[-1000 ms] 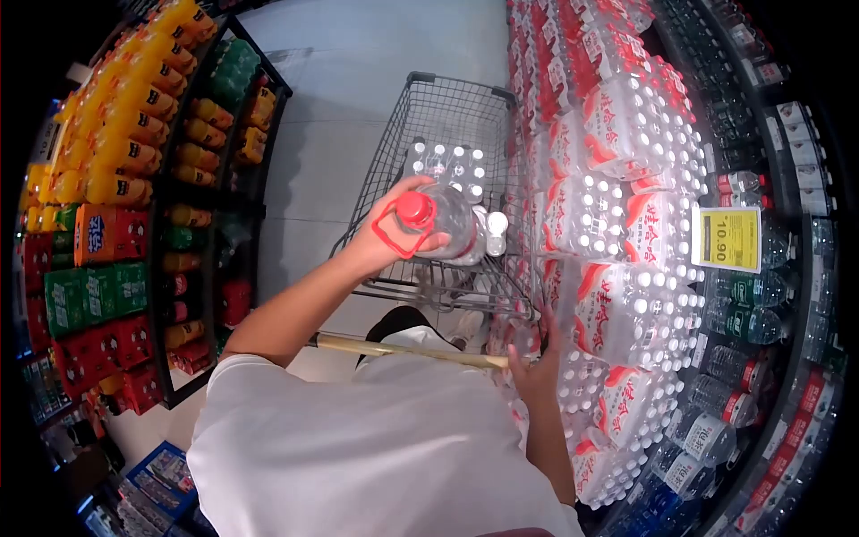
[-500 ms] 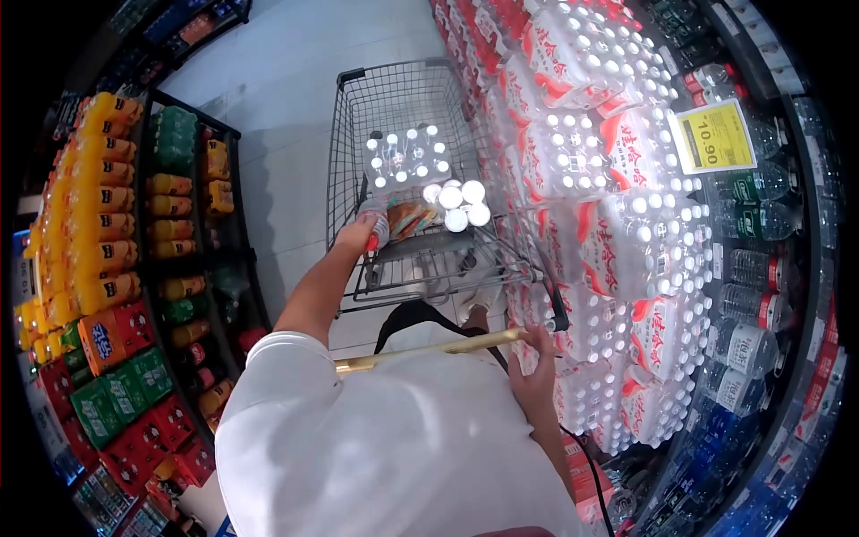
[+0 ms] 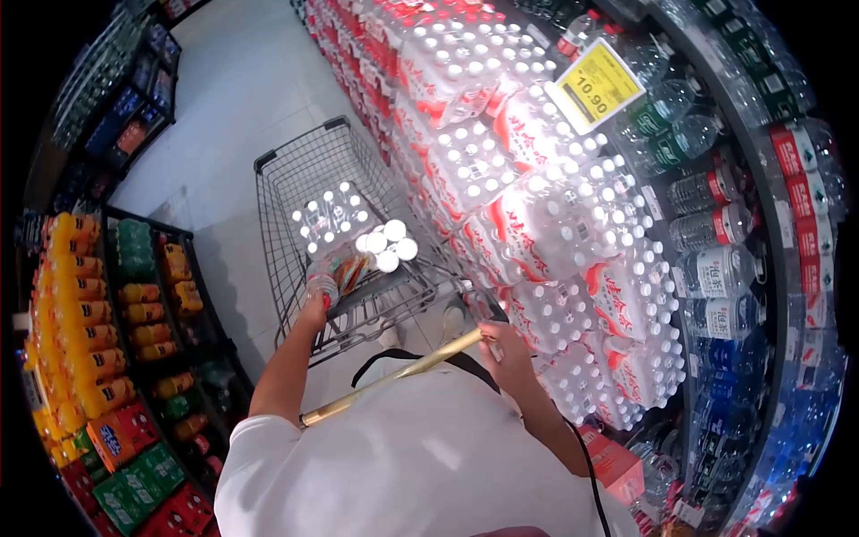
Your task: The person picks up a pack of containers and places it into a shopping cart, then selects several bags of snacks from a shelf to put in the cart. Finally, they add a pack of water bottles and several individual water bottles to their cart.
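My left hand (image 3: 315,300) reaches into the rear of a wire shopping cart (image 3: 273,201), its fingers closed round a clear bottle (image 3: 323,285) with some red on it. My right hand (image 3: 503,351) is closed on the right end of a gold-coloured bar (image 3: 403,373) that crosses in front of my white shirt. Farther inside the cart lies a pack of clear bottles with white caps (image 3: 331,219). Beside it sits a cluster of white round-topped items (image 3: 387,245). A colourful packet (image 3: 352,270) rests between these and the bottle in my left hand.
Tall stacks of shrink-wrapped water packs (image 3: 546,242) line the cart's right side. Behind them are bottle shelves with a yellow price sign (image 3: 594,87). On the left stand racks of orange drinks (image 3: 80,313) and green boxes (image 3: 134,483). Pale floor (image 3: 228,80) stretches ahead.
My view has turned to the right, so the cart and both hands appear farther left. The left hand still grips the bottle and the right hand stays on the bar.
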`<state>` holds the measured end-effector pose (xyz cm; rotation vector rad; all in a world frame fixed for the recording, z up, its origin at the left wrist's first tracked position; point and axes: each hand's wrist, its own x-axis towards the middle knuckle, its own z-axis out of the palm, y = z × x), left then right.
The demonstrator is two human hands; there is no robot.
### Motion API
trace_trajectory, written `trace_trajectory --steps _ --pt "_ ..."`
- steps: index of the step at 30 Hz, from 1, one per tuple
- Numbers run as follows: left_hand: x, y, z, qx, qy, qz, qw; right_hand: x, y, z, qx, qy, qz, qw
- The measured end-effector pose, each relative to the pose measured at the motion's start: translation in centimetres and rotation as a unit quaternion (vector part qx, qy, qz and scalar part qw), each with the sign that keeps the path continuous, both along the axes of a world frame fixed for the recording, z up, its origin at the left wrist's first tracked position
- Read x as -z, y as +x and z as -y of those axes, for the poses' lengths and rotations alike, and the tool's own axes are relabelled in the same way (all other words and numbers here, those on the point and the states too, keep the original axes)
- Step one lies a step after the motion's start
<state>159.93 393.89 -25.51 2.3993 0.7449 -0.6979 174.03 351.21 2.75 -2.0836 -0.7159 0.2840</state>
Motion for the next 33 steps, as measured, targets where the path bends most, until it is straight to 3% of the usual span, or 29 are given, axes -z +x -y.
trace_trajectory --steps 3,5,7,9,11,13,14,17,19,20,23,27,29,32,33 --pt "1.0 -1.0 0.0 0.006 -0.013 -0.009 1.000 -0.7 3.1 1.5 0.018 -0.015 -0.002 1.000" --pt "1.4 -1.3 -0.7 0.008 -0.053 -0.002 0.999 -2.2 5.4 2.6 0.013 0.008 0.062 0.998" --pt "-0.3 -1.1 0.1 -0.031 -0.026 0.042 0.998 -2.6 7.5 4.2 0.028 0.056 0.046 0.997" --pt "-2.4 -0.1 1.0 -0.062 -0.016 0.037 0.997 -2.9 10.1 6.0 0.060 0.062 0.138 0.987" --pt "-3.3 0.4 2.2 -0.025 0.014 0.103 0.994 -4.2 12.4 8.4 0.101 0.067 0.089 0.989" --pt "-6.7 2.6 4.5 -0.037 -0.084 0.086 0.992 -4.1 15.2 11.4 0.146 0.064 0.134 0.978" --pt "-3.9 2.4 4.3 -0.057 -0.177 0.130 0.974 -4.0 16.6 13.0 0.169 0.076 0.152 0.971" --pt "-7.5 5.4 9.5 -0.053 -0.210 0.121 0.969 -4.8 20.5 17.7 0.237 0.124 0.177 0.947" --pt "-11.8 7.4 11.6 -0.051 -0.161 0.005 0.986 -5.5 22.7 20.7 0.283 0.114 0.188 0.934" --pt "-13.4 8.2 12.4 -0.052 -0.136 -0.053 0.988 -5.7 23.9 22.3 0.303 0.115 0.212 0.922" --pt "-13.6 7.4 13.2 -0.123 -0.210 0.015 0.970 -7.4 27.9 26.3 0.375 0.118 0.320 0.862" --pt "-14.3 7.6 14.2 -0.135 -0.137 -0.013 0.981 -10.8 34.5 31.1 0.473 0.058 0.445 0.758" --pt "-12.9 7.2 13.7 -0.161 -0.176 -0.023 0.971 -12.5 38.3 33.4 0.485 0.047 0.510 0.709" --pt "-12.7 6.9 13.4 -0.150 -0.196 -0.015 0.969 -12.9 44.2 37.2 0.547 -0.019 0.480 0.686" --pt "-12.9 6.8 13.5 -0.142 -0.196 -0.010 0.970 -12.9 45.5 38.3 0.553 -0.027 0.448 0.702"
